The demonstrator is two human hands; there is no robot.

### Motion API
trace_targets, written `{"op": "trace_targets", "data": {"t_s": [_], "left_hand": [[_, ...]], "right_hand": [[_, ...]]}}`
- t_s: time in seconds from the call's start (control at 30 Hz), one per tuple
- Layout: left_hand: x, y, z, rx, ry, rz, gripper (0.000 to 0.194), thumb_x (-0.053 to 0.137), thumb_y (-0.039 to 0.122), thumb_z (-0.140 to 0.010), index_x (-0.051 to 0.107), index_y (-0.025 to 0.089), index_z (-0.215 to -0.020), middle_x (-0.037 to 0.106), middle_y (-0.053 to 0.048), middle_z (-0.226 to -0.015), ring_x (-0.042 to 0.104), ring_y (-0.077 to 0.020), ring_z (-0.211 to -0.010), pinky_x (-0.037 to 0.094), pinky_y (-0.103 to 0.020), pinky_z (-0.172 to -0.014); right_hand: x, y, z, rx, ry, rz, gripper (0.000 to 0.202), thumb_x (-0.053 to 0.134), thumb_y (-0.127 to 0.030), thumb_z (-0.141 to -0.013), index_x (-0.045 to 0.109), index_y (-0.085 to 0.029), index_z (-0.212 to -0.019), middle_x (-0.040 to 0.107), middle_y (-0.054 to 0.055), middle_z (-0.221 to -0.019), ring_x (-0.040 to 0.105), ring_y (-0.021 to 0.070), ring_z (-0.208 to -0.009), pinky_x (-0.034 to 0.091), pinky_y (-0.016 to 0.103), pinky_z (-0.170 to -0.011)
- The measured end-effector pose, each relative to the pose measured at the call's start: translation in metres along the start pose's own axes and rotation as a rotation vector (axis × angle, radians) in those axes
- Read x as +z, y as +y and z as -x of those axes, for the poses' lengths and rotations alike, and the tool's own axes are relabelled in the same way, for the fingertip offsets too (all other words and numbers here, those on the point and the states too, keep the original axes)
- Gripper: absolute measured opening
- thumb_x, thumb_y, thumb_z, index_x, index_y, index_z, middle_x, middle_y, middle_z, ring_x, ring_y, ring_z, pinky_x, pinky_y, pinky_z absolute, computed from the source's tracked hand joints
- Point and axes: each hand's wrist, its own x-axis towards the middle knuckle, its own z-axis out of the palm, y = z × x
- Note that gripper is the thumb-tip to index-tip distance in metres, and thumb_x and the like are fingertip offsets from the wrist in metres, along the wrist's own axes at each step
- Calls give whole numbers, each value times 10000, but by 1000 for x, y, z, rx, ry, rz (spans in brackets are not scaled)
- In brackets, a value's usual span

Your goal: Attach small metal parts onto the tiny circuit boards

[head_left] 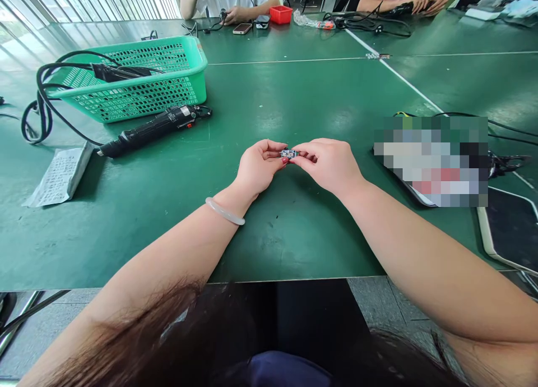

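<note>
Between my two hands, just above the green table (pixel 269 230), is a small electronic part (pixel 288 153) that looks like a tiny circuit board with metallic and dark bits. My left hand (pixel 263 161) pinches its left end between thumb and fingers. On the other side, my right hand (pixel 325 161) grips the right end with thumb and forefinger. The fingertips hide both ends of the part, and its exact kind is too small to make out. A pale bangle (pixel 225 212) circles my left wrist.
A green basket (pixel 138 90) holding black cables stands at the left. In front of it lies a black electric screwdriver (pixel 155 130), near a paper packet (pixel 63 174). At right are a pixelated object (pixel 432 162) and a phone (pixel 510 224). Two people sit across, near a red box (pixel 281 15).
</note>
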Motion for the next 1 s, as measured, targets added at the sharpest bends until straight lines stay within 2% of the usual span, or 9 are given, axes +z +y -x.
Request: {"op": "trace_targets", "data": {"t_s": [0.27, 0.53, 1.0], "left_hand": [[0, 0, -1, 43, 19, -20, 234, 672, -90, -767, 656, 123, -863, 725, 19, -744, 691, -73, -711, 560, -258, -793], [-2, 0, -3, 47, 33, -47, 249, 648, -103, -768, 657, 124, -868, 729, 11, -756, 697, -79, -717, 561, -259, -787], [-3, -1, -2, 32, 36, -58, 223, 673, -53, -768, 656, 135, -885, 734, -1, -783, 700, -98, -753, 563, -309, -877]], "right_hand": [[5, 2, -1, -57, 41, 66, 168, 650, -288, -915, 786, -190, -911, 669, 38, -745, 548, 163, -675, 395, 291, -629], [10, -1, -1, -50, 39, 131, 183, 625, -293, -926, 775, -189, -909, 641, 34, -723, 515, 159, -650, 366, 294, -611], [8, -4, -1, -32, 30, 115, 186, 617, -294, -922, 774, -198, -899, 663, 47, -745, 524, 169, -661, 370, 297, -618]]}}
